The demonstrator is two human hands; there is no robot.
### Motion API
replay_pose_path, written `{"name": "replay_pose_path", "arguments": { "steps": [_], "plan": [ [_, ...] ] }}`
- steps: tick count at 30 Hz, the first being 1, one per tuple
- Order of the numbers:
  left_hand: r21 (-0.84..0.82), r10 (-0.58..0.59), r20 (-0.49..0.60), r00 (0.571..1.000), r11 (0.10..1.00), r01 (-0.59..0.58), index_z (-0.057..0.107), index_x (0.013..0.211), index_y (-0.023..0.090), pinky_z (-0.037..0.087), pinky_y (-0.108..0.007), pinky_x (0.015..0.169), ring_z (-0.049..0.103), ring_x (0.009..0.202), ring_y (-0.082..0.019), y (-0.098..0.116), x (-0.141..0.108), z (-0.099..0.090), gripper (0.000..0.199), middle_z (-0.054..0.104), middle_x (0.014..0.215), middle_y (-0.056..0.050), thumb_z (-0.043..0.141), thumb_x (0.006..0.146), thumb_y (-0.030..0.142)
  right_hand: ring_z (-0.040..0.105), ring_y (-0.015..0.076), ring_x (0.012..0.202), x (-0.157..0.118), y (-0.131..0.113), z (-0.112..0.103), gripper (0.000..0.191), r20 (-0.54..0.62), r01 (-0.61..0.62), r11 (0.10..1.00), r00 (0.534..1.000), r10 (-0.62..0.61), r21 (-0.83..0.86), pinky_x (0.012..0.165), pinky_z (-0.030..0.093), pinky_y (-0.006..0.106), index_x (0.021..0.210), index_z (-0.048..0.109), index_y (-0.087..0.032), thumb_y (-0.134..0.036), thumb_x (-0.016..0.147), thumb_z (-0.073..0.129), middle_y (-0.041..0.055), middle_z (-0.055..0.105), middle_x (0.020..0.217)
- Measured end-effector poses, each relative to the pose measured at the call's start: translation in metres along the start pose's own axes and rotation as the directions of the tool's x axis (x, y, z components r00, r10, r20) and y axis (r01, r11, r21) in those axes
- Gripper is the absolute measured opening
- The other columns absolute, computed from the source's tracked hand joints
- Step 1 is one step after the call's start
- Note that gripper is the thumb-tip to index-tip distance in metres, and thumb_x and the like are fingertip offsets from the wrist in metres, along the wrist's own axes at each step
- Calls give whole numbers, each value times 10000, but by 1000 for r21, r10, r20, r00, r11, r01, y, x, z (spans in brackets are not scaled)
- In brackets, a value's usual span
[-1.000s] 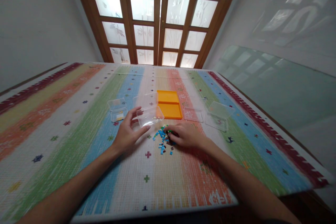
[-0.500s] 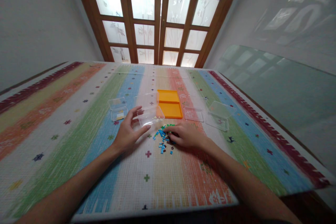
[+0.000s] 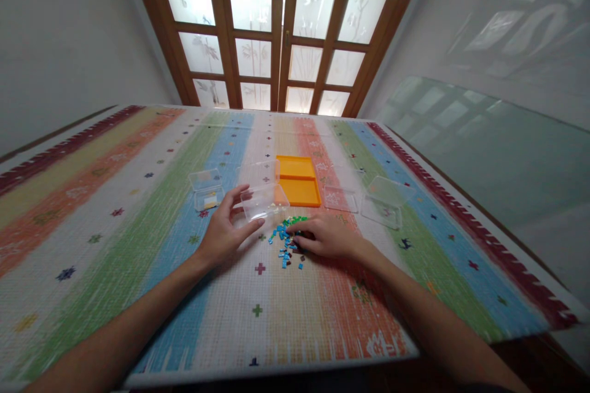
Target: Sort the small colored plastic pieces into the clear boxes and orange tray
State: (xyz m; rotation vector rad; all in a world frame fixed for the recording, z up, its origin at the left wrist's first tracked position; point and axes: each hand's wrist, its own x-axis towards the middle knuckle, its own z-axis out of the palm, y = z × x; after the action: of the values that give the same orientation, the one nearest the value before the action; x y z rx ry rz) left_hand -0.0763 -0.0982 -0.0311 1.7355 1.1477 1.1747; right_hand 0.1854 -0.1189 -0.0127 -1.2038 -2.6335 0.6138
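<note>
My left hand (image 3: 228, 227) curves around the near left side of a clear plastic box (image 3: 265, 201), thumb at its front and fingers behind. The box's lid (image 3: 258, 173) stands open on the far side, and a few tiny pale pieces show inside. In front of the box lies a loose pile of small toy bricks, with blue bricks (image 3: 280, 232), green bricks (image 3: 295, 220) and dark brown ones. My right hand (image 3: 325, 234) rests over the pile's right side, fingers bent and drawn together among the bricks. Whatever its fingertips hold is hidden.
An open orange case (image 3: 299, 191) lies behind the pile. To the left stands a small clear box (image 3: 208, 199) with a few pieces in it. Two more clear boxes, one (image 3: 341, 199) beside another (image 3: 381, 212), sit at the right on the striped tablecloth (image 3: 175, 295).
My right fingers have shifted slightly within the pile, and more green bricks show beside them. The left hand and the box stay where they were.
</note>
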Motion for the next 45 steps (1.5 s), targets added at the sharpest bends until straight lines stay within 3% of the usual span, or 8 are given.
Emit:
{"name": "replay_pose_path", "arguments": {
  "steps": [10,19,26,45],
  "plan": [
    [-11,-2,-1,1000,1000,2,506,1380,267,503,-556,1100,589,1319,-329,2,-1,0,693,615,1386,-134,805,764,375,645,157,715,0,-2,-3,207,-14,-54,998,998,53,-21,684,426,259,1081,762,-197,-211,924,628,47,759,827],
    [-17,-2,-10,1000,1000,2,508,1387,288,493,-586,1104,582,1323,-339,0,0,0,698,613,1391,-127,808,762,370,671,154,728,0,-1,-1,230,3,-16,1000,1000,16,27,698,449,256,1073,763,-207,-172,930,587,39,781,873],
    [-10,2,-7,1000,1000,-3,520,1380,284,514,-551,1093,596,1310,-331,2,-1,0,687,619,1383,-122,805,760,371,648,166,744,-1,-4,-3,199,-48,-45,997,998,42,-57,692,429,261,1058,755,-210,-223,920,613,53,755,845],
    [-1,-8,9,1000,1000,8,499,1386,257,496,-566,1101,580,1323,-337,2,-1,0,701,613,1389,-139,797,765,385,634,158,697,1,-8,-5,179,-19,-120,987,993,118,-103,646,376,255,985,780,-195,-202,869,643,52,762,810]
  ]
}}
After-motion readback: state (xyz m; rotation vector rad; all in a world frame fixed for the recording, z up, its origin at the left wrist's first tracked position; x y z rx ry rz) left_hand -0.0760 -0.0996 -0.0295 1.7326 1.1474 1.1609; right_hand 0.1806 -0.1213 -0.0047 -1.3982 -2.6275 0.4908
